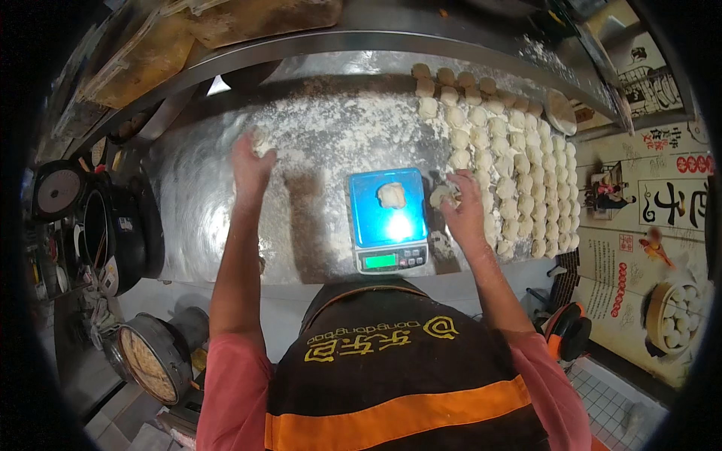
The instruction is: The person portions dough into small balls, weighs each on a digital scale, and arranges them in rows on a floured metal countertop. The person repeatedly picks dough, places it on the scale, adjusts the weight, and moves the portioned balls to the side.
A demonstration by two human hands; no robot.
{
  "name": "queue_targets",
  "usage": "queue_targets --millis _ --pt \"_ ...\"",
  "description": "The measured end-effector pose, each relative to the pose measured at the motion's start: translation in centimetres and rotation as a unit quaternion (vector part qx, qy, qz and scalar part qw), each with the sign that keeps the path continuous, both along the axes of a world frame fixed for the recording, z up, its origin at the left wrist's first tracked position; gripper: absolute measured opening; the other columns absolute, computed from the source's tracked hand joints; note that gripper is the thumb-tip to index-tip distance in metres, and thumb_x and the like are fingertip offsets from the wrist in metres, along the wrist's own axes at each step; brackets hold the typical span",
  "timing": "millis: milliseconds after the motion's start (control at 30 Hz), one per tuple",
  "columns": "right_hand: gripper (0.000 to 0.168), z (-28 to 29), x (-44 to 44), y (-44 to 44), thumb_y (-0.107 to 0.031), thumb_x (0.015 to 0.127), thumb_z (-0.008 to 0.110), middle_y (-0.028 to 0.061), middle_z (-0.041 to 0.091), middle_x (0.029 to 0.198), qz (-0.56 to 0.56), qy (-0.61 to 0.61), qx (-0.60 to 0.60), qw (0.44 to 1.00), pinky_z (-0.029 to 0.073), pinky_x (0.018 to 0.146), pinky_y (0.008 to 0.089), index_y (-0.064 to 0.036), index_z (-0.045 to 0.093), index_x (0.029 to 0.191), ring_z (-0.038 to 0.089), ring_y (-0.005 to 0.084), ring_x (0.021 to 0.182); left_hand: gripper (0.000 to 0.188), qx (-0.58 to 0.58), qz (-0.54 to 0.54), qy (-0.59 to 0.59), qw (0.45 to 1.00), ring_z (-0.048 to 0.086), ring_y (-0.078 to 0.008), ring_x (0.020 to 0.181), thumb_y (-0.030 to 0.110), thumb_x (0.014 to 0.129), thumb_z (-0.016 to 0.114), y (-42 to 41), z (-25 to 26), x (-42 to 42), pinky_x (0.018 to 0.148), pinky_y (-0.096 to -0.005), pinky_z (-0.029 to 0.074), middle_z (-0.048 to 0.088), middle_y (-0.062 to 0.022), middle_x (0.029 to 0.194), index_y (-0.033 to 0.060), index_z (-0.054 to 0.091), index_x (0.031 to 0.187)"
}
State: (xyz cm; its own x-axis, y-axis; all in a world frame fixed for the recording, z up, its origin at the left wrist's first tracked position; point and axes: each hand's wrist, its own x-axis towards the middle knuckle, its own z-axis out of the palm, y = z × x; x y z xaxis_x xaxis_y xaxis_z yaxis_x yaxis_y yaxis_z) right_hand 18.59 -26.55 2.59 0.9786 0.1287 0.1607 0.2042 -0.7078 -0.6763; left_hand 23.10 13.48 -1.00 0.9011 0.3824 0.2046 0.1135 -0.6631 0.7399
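A digital kitchen scale (pixel 361 225) with a blue pan stands before me on a floured metal worktop (pixel 197 225). One lump of dough (pixel 390 195) rests on its pan, and the display is lit green. To the right of the scale, my right hand (pixel 467 206) grips a small dough piece (pixel 441 197) between thumb and fingers, low over the worktop. My left hand (pixel 252 166) reaches out at the left, thumb and fingers apart around a whitish patch; whether that is dough or flour I cannot tell. Rows of dough pieces (pixel 524 186) cover the worktop's right side.
A metal shelf edge (pixel 395 45) crosses above the worktop's far side. At the left stand a black cooker (pixel 121 225) and, lower down, a round steamer (pixel 149 358). A printed wall panel (pixel 637 237) borders the right end. Loose flour (pixel 338 124) dusts the middle.
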Motion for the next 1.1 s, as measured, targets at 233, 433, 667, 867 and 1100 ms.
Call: queue_targets --millis 233,433,667,867,1100 --pt "0.046 -0.2 -2.9 -3.5 0.002 0.071 0.058 0.0156 0.045 0.123 -0.034 -0.015 0.027 0.999 0.043 0.087 0.0348 -0.007 0.052 0.116 0.046 0.0303 0.114 0.055 0.004 -0.139 -0.003 0.990 0.054 -0.0273 0.109 0.003 0.070 0.070 -10.3 1.3 -5.4 0.094 -0.0348 0.043 0.055 -0.0137 0.118 0.0036 0.051 0.121" --pt "0.043 -0.3 -3.9 -4.8 0.002 0.070 0.059 0.0188 0.047 0.119 -0.034 -0.007 0.079 0.996 0.036 0.097 0.0387 -0.005 0.053 0.112 0.045 0.0359 0.114 0.048 0.025 -0.176 -0.007 0.984 0.053 -0.0327 0.107 0.008 0.070 0.067 -15.7 2.4 -6.5 0.093 -0.0388 0.042 0.057 -0.0175 0.114 0.0023 0.054 0.116" --pt "0.042 -0.5 -4.1 -5.4 0.001 0.070 0.058 0.0189 0.048 0.119 -0.018 -0.008 0.064 0.998 0.036 0.098 0.0391 -0.004 0.053 0.111 0.045 0.0361 0.114 0.054 0.085 -0.211 0.093 0.969 0.053 -0.0333 0.107 0.016 0.070 0.070 -18.1 4.6 -5.9 0.094 -0.0389 0.042 0.055 -0.0189 0.114 0.0013 0.052 0.118" --pt "0.039 -0.7 -3.4 -5.1 0.001 0.071 0.058 0.0187 0.048 0.119 -0.004 -0.013 0.065 0.998 0.036 0.098 0.0386 -0.004 0.054 0.110 0.045 0.0353 0.114 0.060 0.116 -0.249 0.106 0.956 0.053 -0.0346 0.106 0.021 0.067 0.073 -18.5 4.1 -5.1 0.093 -0.0398 0.043 0.056 -0.0199 0.116 0.0001 0.052 0.119" --pt "0.035 -0.3 -1.7 -6.0 0.001 0.072 0.058 0.0175 0.050 0.117 -0.046 -0.012 0.045 0.998 0.039 0.094 0.0376 -0.004 0.056 0.107 0.046 0.0340 0.113 0.057 0.111 -0.274 0.031 0.955 0.054 -0.0341 0.105 0.018 0.065 0.075 -18.4 3.3 -5.1 0.089 -0.0411 0.044 0.057 -0.0194 0.113 0.0005 0.054 0.115"
